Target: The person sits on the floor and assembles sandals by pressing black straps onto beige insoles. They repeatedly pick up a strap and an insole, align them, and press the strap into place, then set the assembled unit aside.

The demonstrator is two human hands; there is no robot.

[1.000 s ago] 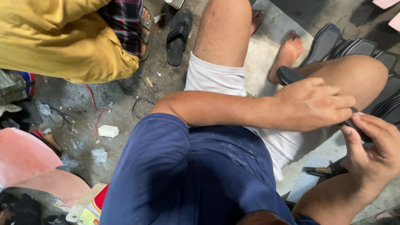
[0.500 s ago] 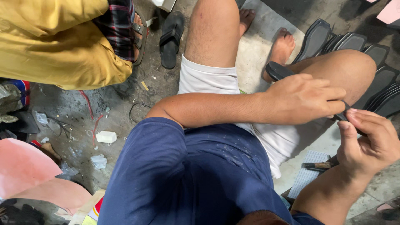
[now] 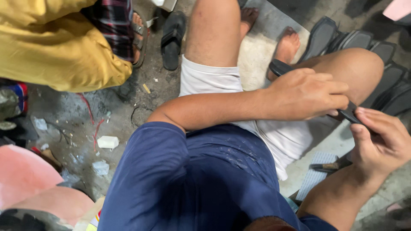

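Our left hand [image 3: 306, 94] clamps the black sandal sole [image 3: 280, 67] across our right knee, while our right hand [image 3: 381, 143] seems to pinch its near end, mostly hidden; with so little held there, the sole could twist free

We see even, fairly bright light from above, soft shadows under the knee and along the floor [image 3: 128, 107]; no glare; the hands look slightly smeared by motion; the pink shape [image 3: 25, 179] at the lower left edge is close and out of focus.
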